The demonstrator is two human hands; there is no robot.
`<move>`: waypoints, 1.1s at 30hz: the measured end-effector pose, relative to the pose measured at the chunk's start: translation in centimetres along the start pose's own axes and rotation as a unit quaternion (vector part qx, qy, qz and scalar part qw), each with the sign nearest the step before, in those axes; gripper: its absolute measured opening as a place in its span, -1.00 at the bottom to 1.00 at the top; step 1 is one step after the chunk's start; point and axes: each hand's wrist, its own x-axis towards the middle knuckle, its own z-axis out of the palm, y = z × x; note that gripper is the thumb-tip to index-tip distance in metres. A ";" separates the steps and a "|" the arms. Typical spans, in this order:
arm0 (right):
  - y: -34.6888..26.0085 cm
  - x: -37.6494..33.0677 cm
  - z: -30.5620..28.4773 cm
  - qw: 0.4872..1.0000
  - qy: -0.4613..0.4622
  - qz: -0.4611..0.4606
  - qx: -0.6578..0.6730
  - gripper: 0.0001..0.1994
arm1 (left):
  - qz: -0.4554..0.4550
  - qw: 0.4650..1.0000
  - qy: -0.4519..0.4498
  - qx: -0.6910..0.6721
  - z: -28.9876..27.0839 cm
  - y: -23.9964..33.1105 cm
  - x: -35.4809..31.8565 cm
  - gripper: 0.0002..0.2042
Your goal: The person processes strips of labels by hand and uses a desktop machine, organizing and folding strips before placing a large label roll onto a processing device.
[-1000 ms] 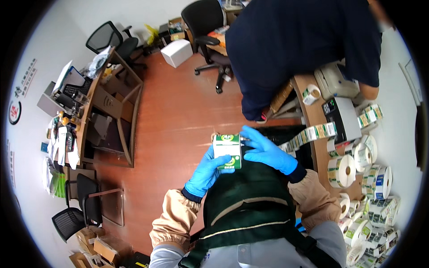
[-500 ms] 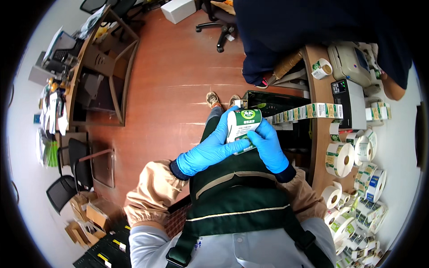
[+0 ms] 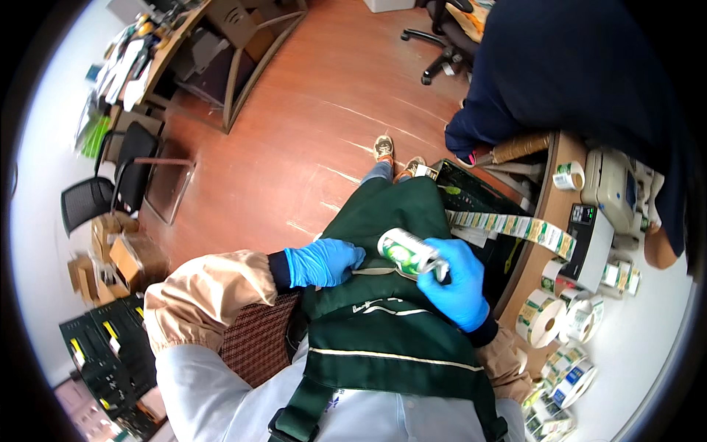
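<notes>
A small green-and-white label roll (image 3: 401, 250) lies tilted in my right hand (image 3: 460, 283), whose gloved fingers wrap its near right end. The roll is over the front of my dark green apron (image 3: 390, 331). To its left, apart from it, my left hand (image 3: 324, 263) in a blue glove is closed against the apron, beside the pale trim of its pocket. The fingertips are partly hidden, and what they hold cannot be made out.
On the right, a label strip (image 3: 515, 225) runs from a label printer (image 3: 593, 247) over a dark crate (image 3: 479, 188). Several label rolls (image 3: 541, 318) crowd the bench. A person in dark clothing (image 3: 560, 66) bends over its far end. Chairs (image 3: 136, 166) and cardboard boxes (image 3: 136, 261) stand left.
My left hand has let go of the label roll and moved left and down to the apron. The roll has tipped over in my right hand. My view has turned.
</notes>
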 end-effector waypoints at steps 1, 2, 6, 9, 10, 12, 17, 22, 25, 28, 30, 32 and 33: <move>-0.4 0.4 0.5 0.997 -0.034 -0.061 -0.045 -0.57 | -0.068 0.997 -0.009 0.030 -0.8 1.0 -0.2 -0.85; -1.0 0.6 1.2 0.987 -0.069 -0.108 -0.093 -0.61 | -0.007 0.991 0.132 0.001 -0.6 0.0 -0.2 -0.85; -2.8 -0.6 3.8 0.906 -0.243 -0.290 -0.190 -0.71 | -0.052 0.970 0.236 -0.021 -2.1 -0.1 -0.6 -0.90; -3.6 0.2 3.8 0.883 -0.261 -0.310 -0.238 -0.78 | -0.074 0.964 0.248 -0.060 -2.5 0.6 -1.3 -0.91; -3.7 0.5 3.9 0.879 -0.258 -0.316 -0.247 -0.78 | -0.071 0.962 0.257 -0.067 -2.8 0.8 -1.6 -0.91; -3.6 1.4 5.2 0.871 -0.272 -0.298 -0.280 -0.81 | -0.063 0.960 0.263 -0.076 -3.0 0.8 -1.9 -0.92; -3.8 2.0 11.1 0.821 -0.280 -0.337 -0.367 -0.87 | -0.066 0.965 0.240 -0.079 -2.7 0.2 -2.6 -0.90; -2.5 2.5 13.6 0.836 -0.326 -0.296 -0.327 -0.97 | -0.037 0.957 0.272 -0.091 -1.8 -0.7 -2.8 -0.91; 2.0 1.4 16.1 0.917 -0.300 -0.163 -0.208 -0.94 | 0.000 0.945 0.327 -0.028 -1.3 -0.3 -2.5 -0.89; 2.1 1.3 16.8 0.967 -0.255 0.005 0.001 -0.87 | -0.050 0.952 0.300 -0.034 -0.9 -0.8 -1.8 -0.86; 1.2 1.6 16.6 0.967 -0.242 0.055 0.049 -0.88 | -0.060 0.956 0.285 -0.012 -0.7 -0.9 -1.5 -0.84; 1.6 1.6 16.2 0.950 -0.287 -0.090 -0.079 -0.88 | -0.058 0.970 0.233 -0.038 -1.0 -1.3 -1.4 -0.82; 1.5 1.9 15.3 0.905 -0.336 -0.178 -0.189 -0.89 | -0.036 0.970 0.228 -0.072 -1.4 -1.4 -1.7 -0.81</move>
